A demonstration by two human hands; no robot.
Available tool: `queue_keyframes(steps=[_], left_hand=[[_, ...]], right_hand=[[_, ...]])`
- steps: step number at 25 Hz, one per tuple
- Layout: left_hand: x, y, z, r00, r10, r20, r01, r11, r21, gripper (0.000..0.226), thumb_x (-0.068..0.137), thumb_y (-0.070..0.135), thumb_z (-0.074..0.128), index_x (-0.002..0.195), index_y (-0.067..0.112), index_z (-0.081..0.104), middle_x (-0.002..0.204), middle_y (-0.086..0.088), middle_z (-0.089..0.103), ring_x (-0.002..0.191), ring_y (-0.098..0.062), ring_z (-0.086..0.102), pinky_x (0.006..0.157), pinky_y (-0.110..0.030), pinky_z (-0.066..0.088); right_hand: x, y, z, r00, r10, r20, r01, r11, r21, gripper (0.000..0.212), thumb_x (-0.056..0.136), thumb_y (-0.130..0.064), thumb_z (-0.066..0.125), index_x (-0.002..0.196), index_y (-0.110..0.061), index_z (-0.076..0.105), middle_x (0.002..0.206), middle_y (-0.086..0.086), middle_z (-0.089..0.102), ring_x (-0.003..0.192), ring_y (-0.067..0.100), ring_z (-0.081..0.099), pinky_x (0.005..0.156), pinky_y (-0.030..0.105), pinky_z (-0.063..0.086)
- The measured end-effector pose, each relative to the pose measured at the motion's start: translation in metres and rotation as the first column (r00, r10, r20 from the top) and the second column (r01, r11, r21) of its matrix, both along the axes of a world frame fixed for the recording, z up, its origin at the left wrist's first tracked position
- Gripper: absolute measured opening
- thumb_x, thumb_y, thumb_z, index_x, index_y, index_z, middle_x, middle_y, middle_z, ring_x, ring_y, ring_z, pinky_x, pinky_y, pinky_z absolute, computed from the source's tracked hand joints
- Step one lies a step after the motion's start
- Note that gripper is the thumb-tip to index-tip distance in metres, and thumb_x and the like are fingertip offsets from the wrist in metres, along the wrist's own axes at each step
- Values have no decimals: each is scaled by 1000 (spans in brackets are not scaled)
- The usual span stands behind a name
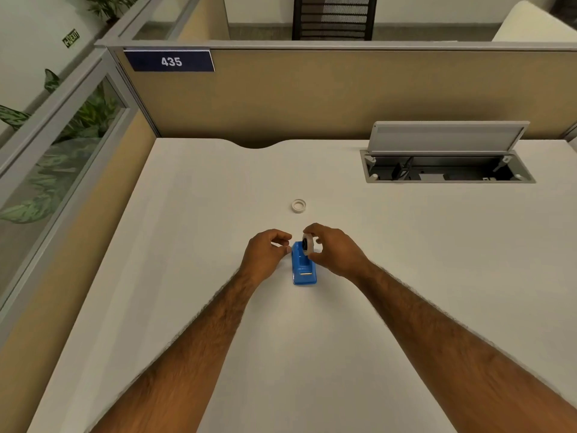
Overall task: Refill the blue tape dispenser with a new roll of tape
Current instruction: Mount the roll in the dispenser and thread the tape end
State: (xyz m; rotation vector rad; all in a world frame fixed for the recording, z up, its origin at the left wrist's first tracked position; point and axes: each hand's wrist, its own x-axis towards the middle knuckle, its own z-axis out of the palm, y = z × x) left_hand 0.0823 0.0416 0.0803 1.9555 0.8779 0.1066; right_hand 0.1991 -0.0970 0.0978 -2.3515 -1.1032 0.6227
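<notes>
At the left, the person's left hand (268, 253) rests on the white desk (406, 245) with its fingers curled in and the fingertips (287, 250) pressed against the far left corner of the blue tape dispenser (303, 270), apparently steadying it; whether they pinch anything small, I cannot tell. The dispenser sits flat between the two hands, its long axis running away from the person, the cutter end nearest them and the open cradle at the far end. Just over that cradle, the right hand (335, 250) pinches the new roll of tape (308, 243) between thumb and fingers, holding it on edge, roughly in line with the dispenser's length. So the roll hangs directly above where it belongs, and my guess is a short lowering by the right hand would seat it. Farther back on the desk, well apart, lies a small white ring (298, 205), probably the spent core.
</notes>
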Motion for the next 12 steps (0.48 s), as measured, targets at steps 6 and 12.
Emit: queue_keyframes(steps=[6, 12], left_hand=[[-2, -3, -11, 999, 19, -38, -20, 999, -39, 29, 89, 14, 71, 118, 13, 69, 110, -1, 69, 96, -16, 63, 87, -27, 52], [2, -8, -12, 999, 12, -37, -15, 997, -82, 31, 88, 13, 72, 119, 11, 67, 112, -5, 70, 97, -20, 66, 93, -37, 56]], right_hand=[[-3, 4, -17, 1000, -12, -24, 12, 1000, -3, 46, 81, -17, 74, 123, -20, 55, 121, 2, 65, 99, 19, 60, 81, 26, 45], [-3, 6, -22, 1000, 1, 1, -1, 1000, 10, 44, 78, -17, 75, 118, -19, 57, 115, 3, 67, 91, 17, 59, 77, 24, 43]])
